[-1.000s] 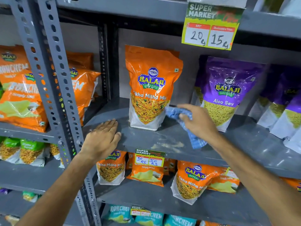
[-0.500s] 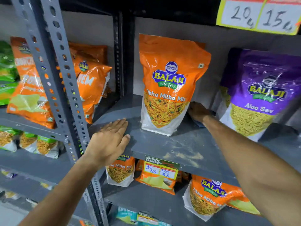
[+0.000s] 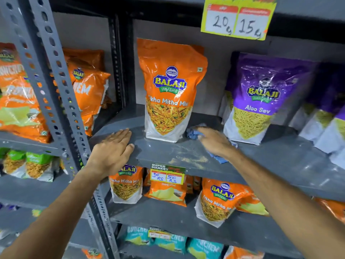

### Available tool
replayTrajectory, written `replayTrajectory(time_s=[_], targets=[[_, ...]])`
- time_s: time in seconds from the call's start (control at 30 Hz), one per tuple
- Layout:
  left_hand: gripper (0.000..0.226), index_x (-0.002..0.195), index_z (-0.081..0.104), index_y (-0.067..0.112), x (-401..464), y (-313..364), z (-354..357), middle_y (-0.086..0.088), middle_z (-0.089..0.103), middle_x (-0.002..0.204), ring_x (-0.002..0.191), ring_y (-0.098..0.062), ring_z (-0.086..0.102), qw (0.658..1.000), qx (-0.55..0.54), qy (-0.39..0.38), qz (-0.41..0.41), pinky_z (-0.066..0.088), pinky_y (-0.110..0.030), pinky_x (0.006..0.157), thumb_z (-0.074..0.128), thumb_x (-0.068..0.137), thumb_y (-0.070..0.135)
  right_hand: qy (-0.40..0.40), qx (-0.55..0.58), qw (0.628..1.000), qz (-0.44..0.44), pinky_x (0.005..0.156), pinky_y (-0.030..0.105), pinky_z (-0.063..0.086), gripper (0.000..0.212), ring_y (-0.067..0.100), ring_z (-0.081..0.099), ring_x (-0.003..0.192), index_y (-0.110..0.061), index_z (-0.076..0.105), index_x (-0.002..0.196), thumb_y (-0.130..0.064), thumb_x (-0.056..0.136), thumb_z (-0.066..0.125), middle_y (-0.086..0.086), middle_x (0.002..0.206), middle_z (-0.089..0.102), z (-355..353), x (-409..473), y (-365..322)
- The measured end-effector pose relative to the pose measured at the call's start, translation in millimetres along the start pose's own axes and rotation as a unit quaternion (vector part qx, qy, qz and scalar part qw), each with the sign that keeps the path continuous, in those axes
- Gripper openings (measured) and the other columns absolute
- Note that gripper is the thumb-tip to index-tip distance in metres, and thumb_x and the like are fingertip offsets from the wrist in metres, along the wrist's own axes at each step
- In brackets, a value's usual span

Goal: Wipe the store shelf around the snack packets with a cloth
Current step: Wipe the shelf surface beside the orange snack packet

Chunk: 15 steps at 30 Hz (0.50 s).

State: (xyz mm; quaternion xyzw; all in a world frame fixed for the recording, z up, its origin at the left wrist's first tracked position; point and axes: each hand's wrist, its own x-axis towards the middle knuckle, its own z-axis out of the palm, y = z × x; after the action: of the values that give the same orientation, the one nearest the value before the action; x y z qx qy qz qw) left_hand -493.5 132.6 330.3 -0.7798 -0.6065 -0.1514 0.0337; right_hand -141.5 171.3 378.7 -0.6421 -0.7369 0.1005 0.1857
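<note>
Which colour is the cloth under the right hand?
Blue. The cloth shows under the right hand in the head view.

Place: a shop, grocery aisle.
Shelving: grey slotted-metal racks (image 3: 56, 94).
Stock: rows of branded snack packets (image 3: 171, 86), orange, purple, teal.
Signs: handwritten price tags (image 3: 237, 17) marked "Super Market" (image 3: 167, 173).

On the shelf (image 3: 270, 157), the Aloo Sev packet (image 3: 261, 101) stands right of the Tikha Mitha Mix packet (image 3: 170, 90); the cloth (image 3: 194, 132) lies between them.
</note>
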Motion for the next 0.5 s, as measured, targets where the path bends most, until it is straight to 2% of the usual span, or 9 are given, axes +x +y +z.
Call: replayTrajectory(time_s=[0.1, 0.13, 0.2, 0.27, 0.33, 0.43, 0.5], targets=[[0.086, 0.159, 0.035, 0.011, 0, 1, 0, -0.006, 0.031, 0.168, 0.156, -0.019, 0.026, 1.0, 0.001, 0.0, -0.006, 0.015, -0.035, 0.129, 0.008, 0.092, 0.058, -0.026, 0.048, 0.997, -0.062, 0.093, 0.029, 0.042, 0.049, 0.011, 0.059, 0.122, -0.037, 0.064, 0.132, -0.007, 0.095, 0.05, -0.01, 0.138, 0.063, 3, -31, 9], [0.084, 0.158, 0.036, 0.011, 0, 1, -1, -0.006, 0.032, 0.168, 0.156, -0.019, 0.026, 1.0, 0.001, 0.0, -0.008, 0.015, -0.035, 0.129, 0.01, 0.094, 0.057, -0.039, 0.079, 0.993, -0.085, 0.098, 0.028, 0.044, 0.049, 0.008, 0.059, 0.124, -0.038, 0.065, 0.13, -0.006, 0.095, 0.051, -0.013, 0.137, 0.064, 3, -36, 16], [0.08, 0.159, 0.035, 0.01, 0, 2, -2, -0.006, 0.031, 0.168, 0.156, -0.019, 0.026, 1.0, -0.003, -0.003, -0.009, 0.014, -0.035, 0.129, 0.014, 0.096, 0.055, -0.053, 0.195, 0.975, -0.096, 0.106, 0.023, 0.043, 0.041, 0.004, 0.058, 0.126, -0.034, 0.068, 0.126, -0.006, 0.1, 0.055, -0.011, 0.131, 0.068, -3, -42, 21], [0.078, 0.159, 0.034, 0.011, -1, 2, -2, -0.005, 0.03, 0.168, 0.157, -0.019, 0.025, 1.0, -0.007, -0.007, -0.011, 0.013, -0.034, 0.129, 0.017, 0.096, 0.053, -0.015, 0.257, 0.963, -0.077, 0.103, 0.024, 0.044, 0.038, 0.006, 0.06, 0.122, -0.04, 0.068, 0.12, -0.009, 0.102, 0.055, -0.009, 0.126, 0.07, -8, -40, 20], [0.08, 0.16, 0.033, 0.012, -1, 0, -2, -0.005, 0.029, 0.169, 0.157, -0.019, 0.024, 1.0, -0.011, -0.009, -0.011, 0.013, -0.035, 0.129, 0.015, 0.096, 0.055, 0.006, 0.206, 0.977, -0.048, 0.102, 0.031, 0.046, 0.042, 0.012, 0.06, 0.123, -0.05, 0.066, 0.118, -0.013, 0.102, 0.053, -0.007, 0.128, 0.069, -4, -34, 19], [0.081, 0.16, 0.031, 0.012, -1, -1, -1, -0.005, 0.028, 0.169, 0.157, -0.019, 0.022, 1.0, -0.018, -0.011, -0.008, 0.012, -0.035, 0.13, 0.013, 0.095, 0.057, -0.033, 0.122, 0.99, -0.062, 0.107, 0.041, 0.046, 0.041, 0.017, 0.06, 0.125, -0.042, 0.067, 0.125, -0.018, 0.095, 0.052, -0.004, 0.135, 0.067, 8, -38, 12], [0.08, 0.16, 0.03, 0.011, -1, -1, -3, -0.006, 0.027, 0.17, 0.158, -0.019, 0.021, 1.0, -0.02, -0.014, -0.007, 0.012, -0.034, 0.13, 0.014, 0.095, 0.055, -0.067, 0.16, 0.979, -0.103, 0.108, 0.033, 0.046, 0.039, 0.012, 0.06, 0.126, -0.038, 0.069, 0.123, -0.013, 0.097, 0.055, -0.005, 0.133, 0.068, 6, -48, 4]])
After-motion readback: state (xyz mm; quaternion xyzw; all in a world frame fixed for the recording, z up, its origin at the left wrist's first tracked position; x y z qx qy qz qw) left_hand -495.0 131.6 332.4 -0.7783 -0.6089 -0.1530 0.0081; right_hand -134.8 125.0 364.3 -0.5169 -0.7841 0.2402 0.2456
